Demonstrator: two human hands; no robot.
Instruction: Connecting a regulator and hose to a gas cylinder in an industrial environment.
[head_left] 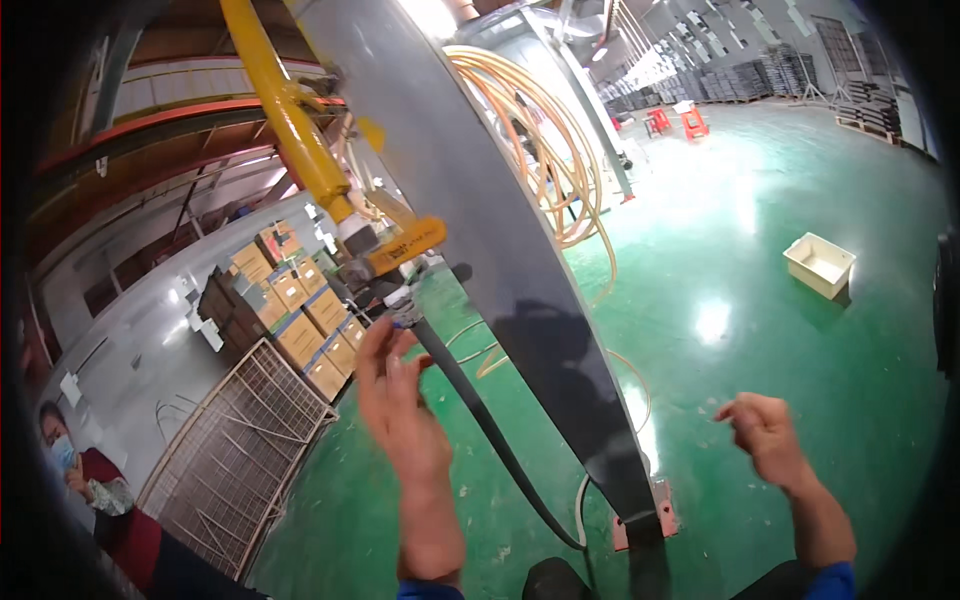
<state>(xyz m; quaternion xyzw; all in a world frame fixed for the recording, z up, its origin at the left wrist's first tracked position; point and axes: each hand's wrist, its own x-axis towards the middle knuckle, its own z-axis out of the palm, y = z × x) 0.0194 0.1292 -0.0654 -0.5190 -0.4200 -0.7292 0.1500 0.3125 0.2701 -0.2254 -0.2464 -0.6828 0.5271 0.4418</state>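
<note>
My left hand [405, 400] is raised beside the upper end of a black hose [475, 405], its fingers loosely curved and apart, gripping nothing. Just above the fingertips, the hose meets a metal fitting under a valve with an orange-yellow lever handle [405, 247]. That valve sits at the bottom of a yellow pipe [300, 130] beside a grey steel column [480, 200]. To the column's right, my right hand [765, 435] hangs over the green floor, fingers curled in with thumb and forefinger together. Whatever they may hold is too small to make out.
Coiled orange hose [540, 130] hangs on the column, whose base plate [660, 515] is at my feet. A cream bin [820, 262] stands at right. Leftward are stacked cartons [305, 310], a wire mesh frame [240, 450] and a masked person [115, 500]. Red stools [693, 122] stand farther off.
</note>
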